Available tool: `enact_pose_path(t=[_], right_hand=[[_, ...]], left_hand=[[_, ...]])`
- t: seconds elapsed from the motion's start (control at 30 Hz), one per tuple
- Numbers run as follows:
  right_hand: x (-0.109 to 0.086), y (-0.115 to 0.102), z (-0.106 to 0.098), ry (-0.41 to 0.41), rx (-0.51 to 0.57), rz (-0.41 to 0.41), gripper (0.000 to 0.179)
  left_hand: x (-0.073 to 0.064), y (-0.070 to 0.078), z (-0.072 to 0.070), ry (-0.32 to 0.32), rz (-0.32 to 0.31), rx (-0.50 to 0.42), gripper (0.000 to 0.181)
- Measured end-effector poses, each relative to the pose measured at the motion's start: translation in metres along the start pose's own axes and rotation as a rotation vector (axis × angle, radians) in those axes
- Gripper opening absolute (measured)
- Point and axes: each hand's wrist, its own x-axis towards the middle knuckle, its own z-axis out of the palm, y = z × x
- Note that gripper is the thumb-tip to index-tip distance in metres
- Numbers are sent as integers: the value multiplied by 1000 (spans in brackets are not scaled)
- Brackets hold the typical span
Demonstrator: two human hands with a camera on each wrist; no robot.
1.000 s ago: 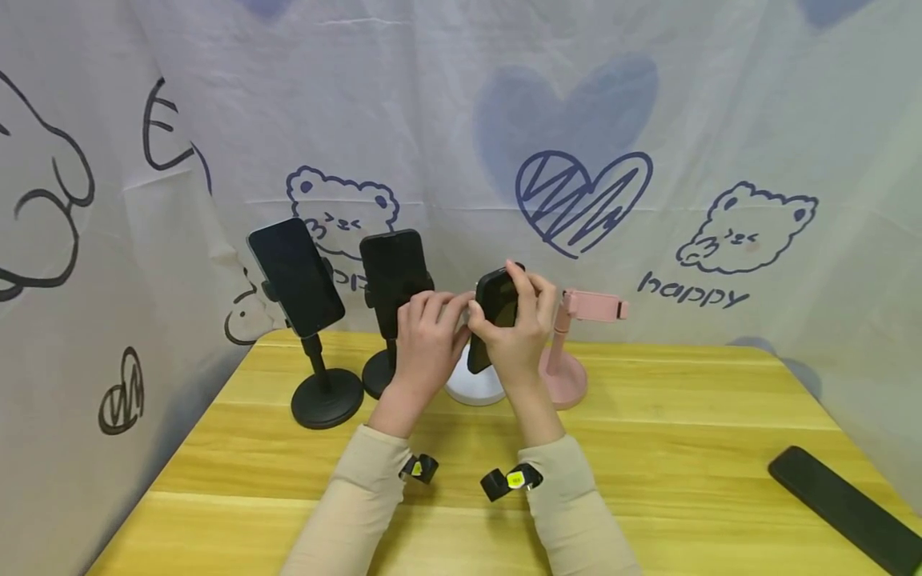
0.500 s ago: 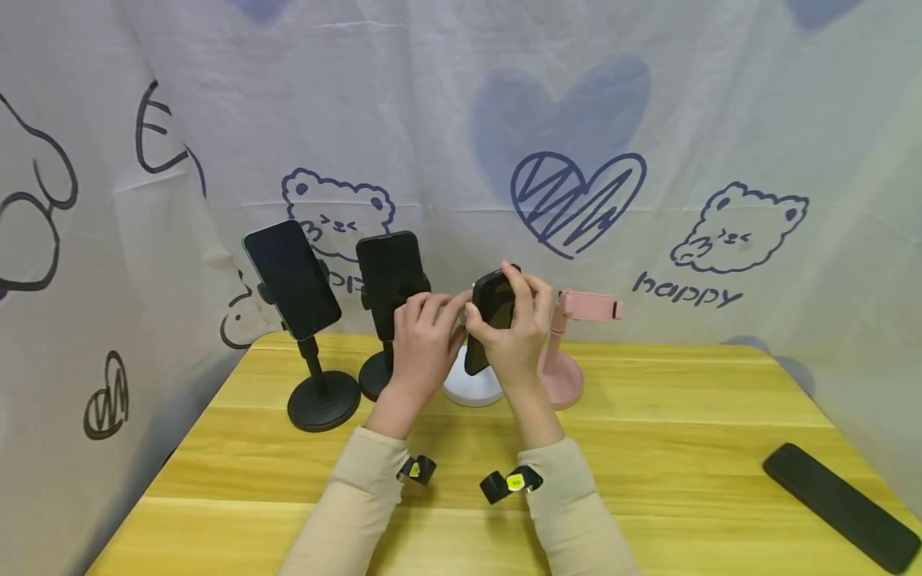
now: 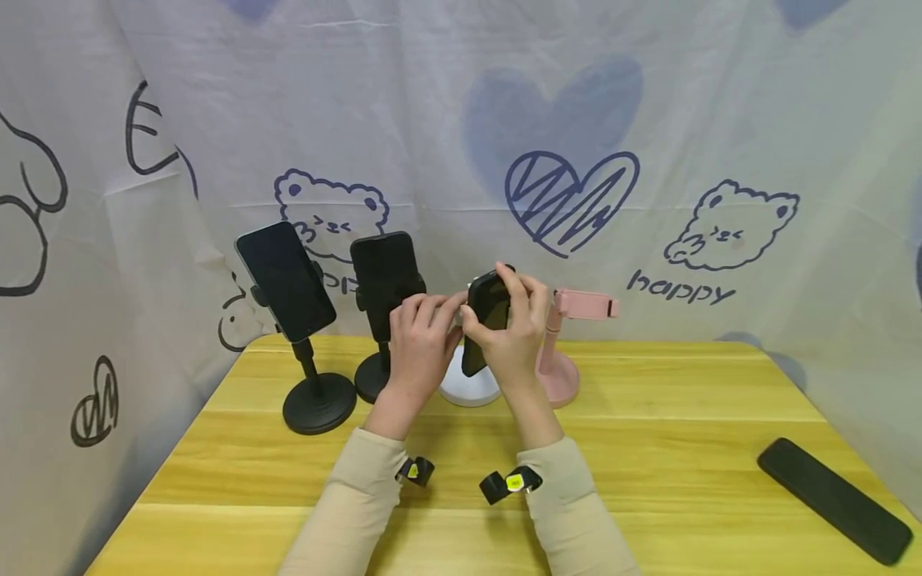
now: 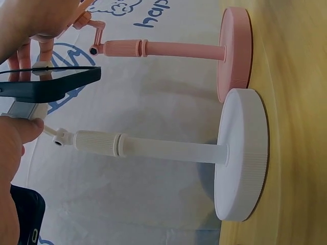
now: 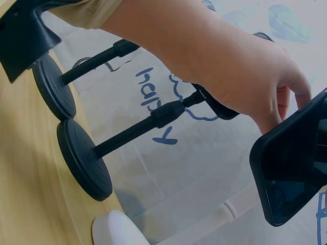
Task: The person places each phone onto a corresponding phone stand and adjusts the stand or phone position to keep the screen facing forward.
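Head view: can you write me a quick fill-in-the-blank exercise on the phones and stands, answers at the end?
1. The held phone, gripped by the right hand, is at the upper end of the stand coloured ____.
2. The black stands together carry ____ mounted phones.
3. The pink stand is at the person's ____ end of the row.
4. The dark slab lies flat on the wood-patterned ____.

Missing words: white; two; right; table.

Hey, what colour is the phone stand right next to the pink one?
The phone stand is white; it shows best in the left wrist view.
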Motion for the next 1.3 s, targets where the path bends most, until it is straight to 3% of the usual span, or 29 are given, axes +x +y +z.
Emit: enact_pose_path(t=[1.03,1.3], right_hand=[[2,-1,-1,4,-7,-12,59],[1,0,-2,-8,1,-10,58]], left_hand=[[-1,-1,9,55,5,22,31],[1,-5,11,125,60,54,32]])
